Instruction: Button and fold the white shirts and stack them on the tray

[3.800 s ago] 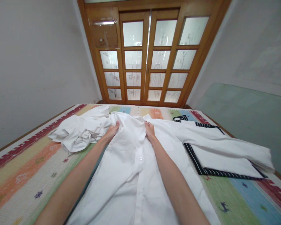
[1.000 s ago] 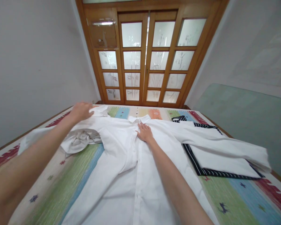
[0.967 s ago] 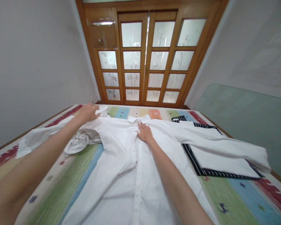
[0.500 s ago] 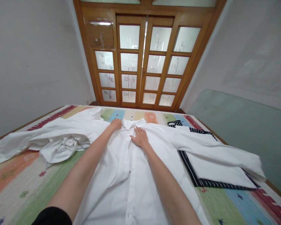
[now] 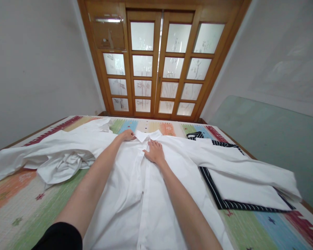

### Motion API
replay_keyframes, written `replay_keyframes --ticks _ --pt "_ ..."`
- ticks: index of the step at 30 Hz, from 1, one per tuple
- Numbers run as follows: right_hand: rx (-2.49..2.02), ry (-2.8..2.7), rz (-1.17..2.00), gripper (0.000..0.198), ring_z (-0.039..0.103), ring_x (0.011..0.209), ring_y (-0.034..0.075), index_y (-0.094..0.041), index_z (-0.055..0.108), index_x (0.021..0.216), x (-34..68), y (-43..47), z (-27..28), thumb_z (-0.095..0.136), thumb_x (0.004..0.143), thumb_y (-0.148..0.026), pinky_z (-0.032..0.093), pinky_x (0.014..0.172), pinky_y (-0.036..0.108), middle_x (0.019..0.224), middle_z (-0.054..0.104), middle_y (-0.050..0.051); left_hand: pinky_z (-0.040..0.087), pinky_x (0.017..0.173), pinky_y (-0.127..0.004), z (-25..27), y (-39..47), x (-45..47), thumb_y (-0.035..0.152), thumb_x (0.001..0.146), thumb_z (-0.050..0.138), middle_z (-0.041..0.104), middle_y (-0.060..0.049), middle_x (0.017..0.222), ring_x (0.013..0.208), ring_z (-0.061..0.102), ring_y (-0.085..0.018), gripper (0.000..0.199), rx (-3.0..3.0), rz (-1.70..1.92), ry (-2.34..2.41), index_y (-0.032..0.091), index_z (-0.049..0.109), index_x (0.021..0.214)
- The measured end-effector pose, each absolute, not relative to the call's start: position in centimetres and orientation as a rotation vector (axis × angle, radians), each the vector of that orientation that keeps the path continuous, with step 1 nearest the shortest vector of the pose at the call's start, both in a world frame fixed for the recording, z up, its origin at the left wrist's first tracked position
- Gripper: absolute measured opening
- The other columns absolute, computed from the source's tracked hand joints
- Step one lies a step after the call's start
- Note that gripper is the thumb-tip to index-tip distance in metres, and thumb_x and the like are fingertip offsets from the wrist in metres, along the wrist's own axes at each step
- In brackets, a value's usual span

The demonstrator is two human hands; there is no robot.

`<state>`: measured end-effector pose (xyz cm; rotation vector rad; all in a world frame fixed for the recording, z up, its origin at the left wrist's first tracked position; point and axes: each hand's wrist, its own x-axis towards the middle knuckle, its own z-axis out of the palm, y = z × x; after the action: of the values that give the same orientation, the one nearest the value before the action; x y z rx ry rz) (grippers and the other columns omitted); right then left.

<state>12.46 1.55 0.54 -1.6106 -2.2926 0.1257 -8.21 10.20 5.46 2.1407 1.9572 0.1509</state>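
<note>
A long white button-up shirt lies spread out with its collar at the far end and its button strip down the middle. Just left of the collar, my left hand is closed on the shirt's shoulder cloth. My right hand rests flat on the shirt front just below the collar, thumb out and fingers spread. One sleeve stretches to the right. On the left, white cloth lies bunched and wrinkled; where the shirt's sleeve ends within it I cannot tell.
Beneath the right sleeve is a folded white piece with black striped edging. A colourful striped cover lies under everything. Walls stand on both sides, a pale green panel on the right, and wooden glazed doors beyond.
My left hand has shifted slightly left along the shoulder beside the collar. The right hand stays flat on the shirt front. The view has tilted a little.
</note>
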Motion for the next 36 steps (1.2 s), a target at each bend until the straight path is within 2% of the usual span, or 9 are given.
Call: replay_keyframes --ticks 6,9,15,20,23,26,30,33,36 --pt "-1.682 -2.337 0.203 0.068 0.028 0.143 0.028 -0.018 0.034 0.151 12.4 1.4 0.9 0.043 0.092 -0.051 0.014 0.115 0.045 0.157 0.034 0.011 0.046 0.084 -0.028 4.4 10.1 -6.9 0.016 0.087 0.047 0.070 -0.016 0.112 0.105 0.063 -0.024 0.029 2.196 0.317 2.170 0.011 0.069 0.106" --pt "-1.743 -2.365 0.231 0.067 0.020 0.146 0.029 -0.021 0.027 0.154 12.3 1.3 1.2 0.035 0.095 -0.052 0.010 0.117 0.046 0.160 0.029 0.008 0.045 0.091 -0.035 3.4 9.4 -6.3 0.012 0.088 0.042 0.066 -0.020 0.117 0.112 0.060 -0.028 0.034 2.227 0.360 2.243 0.010 0.066 0.112" --pt "-1.798 -2.363 0.287 0.065 0.015 0.149 0.028 -0.023 0.025 0.156 12.3 1.5 1.3 0.022 0.098 -0.053 0.006 0.118 0.048 0.161 0.025 0.006 0.036 0.100 -0.047 2.8 8.1 -6.0 0.013 0.088 0.040 0.060 -0.026 0.124 0.122 0.050 -0.036 0.035 2.420 0.439 2.368 0.004 0.062 0.115" --pt "-1.817 -2.365 0.303 0.064 0.012 0.149 0.028 -0.024 0.022 0.156 12.2 1.9 1.1 0.019 0.099 -0.053 0.005 0.118 0.048 0.162 0.023 0.005 0.041 0.094 -0.043 5.0 6.0 -5.6 0.016 0.085 0.049 0.062 -0.025 0.116 0.116 0.053 -0.035 0.028 2.552 0.287 2.273 0.004 0.064 0.106" --pt "-1.819 -2.379 0.310 0.068 0.012 0.150 0.029 -0.023 0.022 0.156 12.2 2.2 0.8 0.027 0.097 -0.057 0.005 0.118 0.050 0.162 0.022 0.007 0.043 0.089 -0.039 6.3 2.5 -5.7 0.022 0.088 0.050 0.066 -0.019 0.105 0.108 0.057 -0.030 0.021 2.576 0.345 2.144 0.010 0.065 0.097" --pt "-1.695 -2.303 0.376 0.061 0.020 0.147 0.029 -0.022 0.040 0.149 12.6 2.5 0.6 0.043 0.094 -0.049 0.009 0.118 0.050 0.158 0.032 0.009 0.045 0.084 -0.035 7.4 -3.1 -6.4 0.028 0.089 0.050 0.066 -0.011 0.092 0.094 0.059 -0.024 0.018 2.600 0.485 1.917 0.016 0.063 0.090" --pt "-1.493 -2.056 0.581 0.036 0.053 0.126 0.024 -0.019 0.069 0.115 13.9 2.6 0.8 0.053 0.083 -0.024 0.033 0.110 0.040 0.132 0.063 0.009 0.045 0.074 -0.030 9.2 -13.1 -7.8 0.038 0.090 0.050 0.064 -0.004 0.082 0.077 0.059 -0.019 0.023 2.519 0.499 1.609 0.018 0.060 0.083" --pt "-1.384 -1.861 0.763 0.026 0.066 0.099 0.020 -0.018 0.073 0.094 14.9 1.7 1.3 0.055 0.076 -0.020 0.047 0.093 0.034 0.104 0.074 0.007 0.045 0.071 -0.029 10.2 -20.5 -9.2 0.048 0.087 0.055 0.063 -0.003 0.082 0.075 0.059 -0.018 0.029 2.414 0.427 1.570 0.019 0.059 0.084" --pt "-1.252 -1.742 0.874 0.014 0.066 0.080 0.018 -0.018 0.071 0.077 15.7 -0.8 1.9 0.059 0.070 -0.022 0.051 0.078 0.029 0.084 0.074 0.004 0.048 0.077 -0.030 9.7 -26.5 -11.3 0.048 0.079 0.064 0.065 -0.004 0.096 0.087 0.061 -0.020 0.030 2.358 0.329 1.574 0.021 0.061 0.092"
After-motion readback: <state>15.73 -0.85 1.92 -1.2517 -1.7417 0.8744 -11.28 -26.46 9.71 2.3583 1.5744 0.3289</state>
